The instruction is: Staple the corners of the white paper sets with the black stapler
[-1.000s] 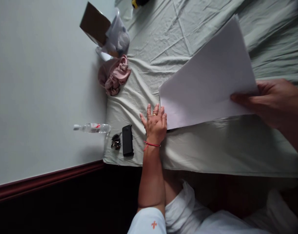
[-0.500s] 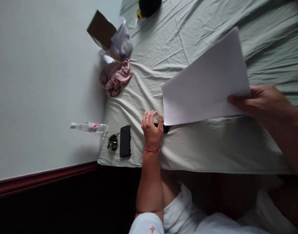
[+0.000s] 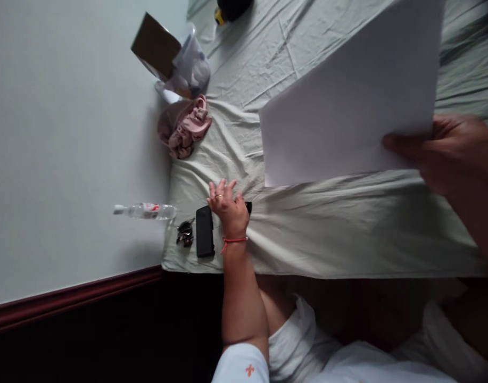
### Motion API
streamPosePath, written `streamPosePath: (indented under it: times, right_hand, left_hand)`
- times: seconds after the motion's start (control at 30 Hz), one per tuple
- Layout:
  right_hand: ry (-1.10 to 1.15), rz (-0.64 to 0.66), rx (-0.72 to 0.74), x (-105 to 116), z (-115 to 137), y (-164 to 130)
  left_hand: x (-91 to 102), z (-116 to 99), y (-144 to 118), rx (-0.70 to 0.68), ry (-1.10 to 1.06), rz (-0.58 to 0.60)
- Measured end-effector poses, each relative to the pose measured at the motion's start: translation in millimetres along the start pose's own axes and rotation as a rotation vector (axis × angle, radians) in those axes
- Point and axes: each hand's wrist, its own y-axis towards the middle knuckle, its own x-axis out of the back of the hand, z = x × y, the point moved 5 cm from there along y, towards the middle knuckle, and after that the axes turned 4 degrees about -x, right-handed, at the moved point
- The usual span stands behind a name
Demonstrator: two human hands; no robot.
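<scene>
My right hand (image 3: 455, 151) pinches the near right corner of a white sheet of paper (image 3: 343, 106), thumb on top. The paper is raised and tilted over the bed, and I cannot tell if it is one sheet or several. My left hand (image 3: 230, 207) rests low over the bed edge, fingers partly spread, with a small black object (image 3: 249, 207) under the palm and thumb. Most of that object is hidden, so its kind cannot be made out. Just left of this hand lies a black phone-like case (image 3: 205, 231), and beside it a bunch of keys (image 3: 185, 232).
A clear plastic bottle (image 3: 148, 210) lies at the bed's left edge by the wall. Farther back are a crumpled pink cloth (image 3: 185, 127), a plastic bag (image 3: 193, 66), a brown box (image 3: 156, 47) and a black-and-yellow item (image 3: 231, 9). A wrinkled pale green sheet (image 3: 327, 229) covers the bed.
My left hand has shifted left toward the black case, and the small black object has moved with it. My right hand has lifted the paper up and to the right.
</scene>
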Motion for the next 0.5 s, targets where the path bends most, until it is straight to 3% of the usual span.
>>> streamPosePath:
  times: [0.07,0.13,0.2,0.37,0.5]
  right_hand:
    - [0.103,0.02,-0.003,0,3,-2]
    - [0.176,0.065,0.029,-1,5,-3]
    - [0.207,0.101,0.063,0,4,-1]
    - [0.127,0.268,0.177,-3,-7,9]
    - [-0.113,0.454,0.29,-9,-22,21]
  left_hand:
    - [9.5,-3,-1,0.034,-0.118,-0.134]
    - [17.8,-14,-4,0.013,-0.352,-0.192]
    - [20.6,-26,-6,0.03,-0.588,-0.14]
    - [12.6,-35,-12,0.167,-0.718,0.032]
    - [4.0,-29,-19,0.218,-1.105,0.01]
